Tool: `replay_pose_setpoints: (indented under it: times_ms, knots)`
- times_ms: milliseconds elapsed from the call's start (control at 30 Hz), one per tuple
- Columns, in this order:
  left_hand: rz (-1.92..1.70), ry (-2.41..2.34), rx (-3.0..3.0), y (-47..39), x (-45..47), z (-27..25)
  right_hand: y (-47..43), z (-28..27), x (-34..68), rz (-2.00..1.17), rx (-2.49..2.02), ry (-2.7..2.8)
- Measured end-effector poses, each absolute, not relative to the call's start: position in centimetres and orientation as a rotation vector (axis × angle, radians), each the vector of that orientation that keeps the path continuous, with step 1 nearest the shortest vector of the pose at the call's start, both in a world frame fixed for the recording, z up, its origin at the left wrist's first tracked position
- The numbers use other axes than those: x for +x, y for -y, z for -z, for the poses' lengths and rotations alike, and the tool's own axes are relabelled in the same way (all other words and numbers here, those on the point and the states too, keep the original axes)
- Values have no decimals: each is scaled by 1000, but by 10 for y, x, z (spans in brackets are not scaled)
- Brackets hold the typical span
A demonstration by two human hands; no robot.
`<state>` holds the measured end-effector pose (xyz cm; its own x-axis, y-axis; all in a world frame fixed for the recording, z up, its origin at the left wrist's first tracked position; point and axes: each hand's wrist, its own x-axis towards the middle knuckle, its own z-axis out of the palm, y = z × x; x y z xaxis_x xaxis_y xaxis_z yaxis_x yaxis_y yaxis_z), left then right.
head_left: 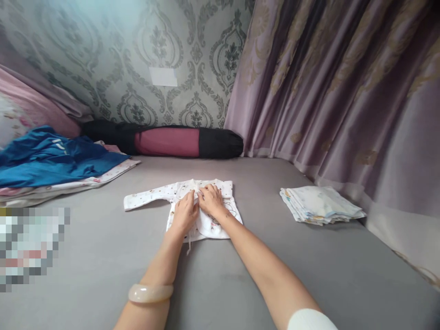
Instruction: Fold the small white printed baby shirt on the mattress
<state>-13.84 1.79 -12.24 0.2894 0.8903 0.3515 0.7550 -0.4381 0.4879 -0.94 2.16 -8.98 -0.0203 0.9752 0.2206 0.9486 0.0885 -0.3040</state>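
Observation:
A white baby shirt (209, 229) with small dark prints lies flat on the grey sheet in front of me. One long sleeve (146, 197) stretches out to the left; on the right side no sleeve sticks out. My left hand (186, 211) pinches the cloth at the middle of the chest, its fingers bent. Close beside it, almost touching, my right hand (211, 200) has its fingers curled on the same spot near the neckline. Exactly what lies between the fingertips is hidden. A thin white tie (189, 245) hangs from the shirt's lower edge.
A folded stack of white printed cloths (321, 204) lies to the right, near the curtain (326, 91). At left, a blue garment (58, 158) tops a pile of fabric. A black and maroon roll (167, 141) rests along the wall. A pixelated patch covers the lower left.

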Motion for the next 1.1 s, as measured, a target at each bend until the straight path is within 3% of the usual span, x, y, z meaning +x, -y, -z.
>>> replay_pose_setpoints:
  times_ms: [267, 433, 767, 1100]
  knots:
    - [-549, -1451, 2372, -9, -127, 106, -16, 85, 16, 28, -2048, 1888]
    - [-383, -1445, 2434, -5, -124, 105, -16, 96, 38, -104, -2175, 1938]
    - [-613, -1407, 2448, -3, -132, 109, -20, 92, 45, -270, -2213, 1963]
    - [-855, -1546, 2422, -12, -143, 124, -20, 99, 62, -204, -2284, 1930]
